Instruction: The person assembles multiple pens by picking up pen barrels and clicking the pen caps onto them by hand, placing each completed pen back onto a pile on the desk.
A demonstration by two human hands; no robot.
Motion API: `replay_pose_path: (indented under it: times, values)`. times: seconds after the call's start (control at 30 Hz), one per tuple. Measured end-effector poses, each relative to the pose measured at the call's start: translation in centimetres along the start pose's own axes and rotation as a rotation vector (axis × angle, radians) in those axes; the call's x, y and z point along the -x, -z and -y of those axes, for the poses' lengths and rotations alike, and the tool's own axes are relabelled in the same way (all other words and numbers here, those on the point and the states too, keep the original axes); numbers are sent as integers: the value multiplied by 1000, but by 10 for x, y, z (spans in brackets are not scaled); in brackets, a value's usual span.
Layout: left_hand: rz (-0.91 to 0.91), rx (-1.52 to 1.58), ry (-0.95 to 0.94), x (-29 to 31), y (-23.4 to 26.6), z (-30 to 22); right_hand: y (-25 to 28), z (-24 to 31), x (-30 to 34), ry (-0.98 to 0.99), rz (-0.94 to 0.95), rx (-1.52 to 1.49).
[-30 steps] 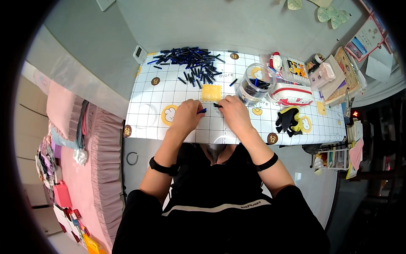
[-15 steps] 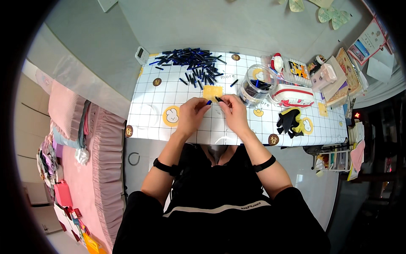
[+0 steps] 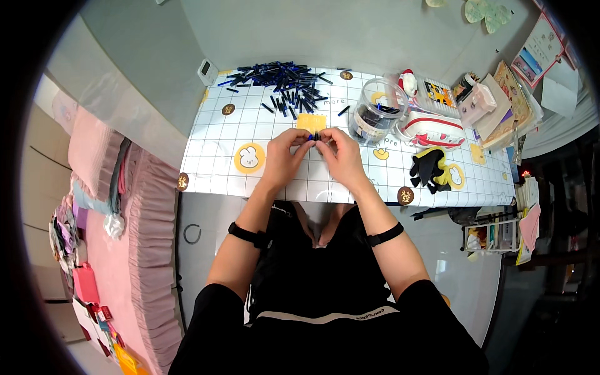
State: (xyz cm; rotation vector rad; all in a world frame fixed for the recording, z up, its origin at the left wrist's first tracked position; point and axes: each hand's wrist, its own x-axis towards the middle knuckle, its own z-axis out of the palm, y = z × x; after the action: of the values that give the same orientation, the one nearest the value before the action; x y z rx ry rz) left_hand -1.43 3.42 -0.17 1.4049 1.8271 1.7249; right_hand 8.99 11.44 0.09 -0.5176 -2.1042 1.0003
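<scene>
My left hand point(image 3: 285, 152) and my right hand point(image 3: 340, 153) meet fingertip to fingertip over the white gridded table point(image 3: 212, 169). Between them they pinch a small dark blue stick piece point(image 3: 314, 135); how it is shared between the fingers is too small to see. Just beyond the fingers lies a yellow square pad point(image 3: 311, 121). Farther back sits a heap of several dark blue sticks point(image 3: 281, 76). A clear round jar point(image 3: 377, 111) holding more dark pieces stands right of my right hand.
A red and white pouch point(image 3: 431, 130) and a black and yellow object point(image 3: 431, 167) lie to the right. Books and boxes point(image 3: 494, 106) crowd the far right corner. A small white device point(image 3: 207, 70) sits at the back left. A pink bed point(image 3: 112, 206) runs along the left.
Both hands have drawn together from slightly apart, each with a small dark piece, until the fingertips touch over the yellow pad. They also shifted a little away from the body.
</scene>
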Motion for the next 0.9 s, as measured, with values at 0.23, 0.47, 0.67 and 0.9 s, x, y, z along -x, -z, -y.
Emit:
replay_pose_path:
  times: [0.23,0.47,0.67,0.9]
  values:
    - [-12,-74,51,-7,-1,-6,1,-1,-5,-61,-35,31]
    - [-16,-57,14,-13,-4,-1,3,-4,-11,-55,-46,46]
    - [-7,11,51,-13,-8,4,6,-4,-12,-72,-28,57]
    - [-43,48,46,-13,-8,9,3,-6,-12,-78,-17,9]
